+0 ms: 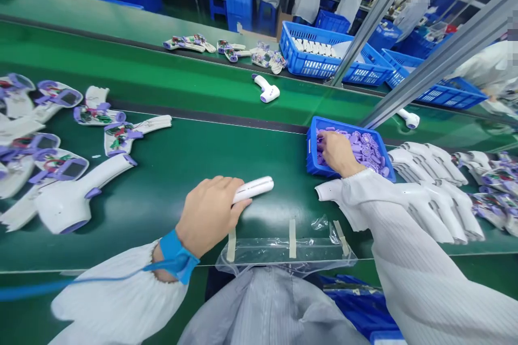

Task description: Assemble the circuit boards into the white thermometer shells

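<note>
Blue bin (311,146) holds purple parts (366,148); right grip (338,152) inside, closure unclear; left grip (211,210) clasping white housing (257,187).

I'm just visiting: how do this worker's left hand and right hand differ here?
The left hand grips a white piece, while the right hand reaches among purple parts in a blue bin.
The left hand has a blue strap at its wrist; no strap shows at the right hand's.
The left hand is nearer the worker's body; the right hand stretches farther out.
Both are bare and come out of white sleeves.
</note>
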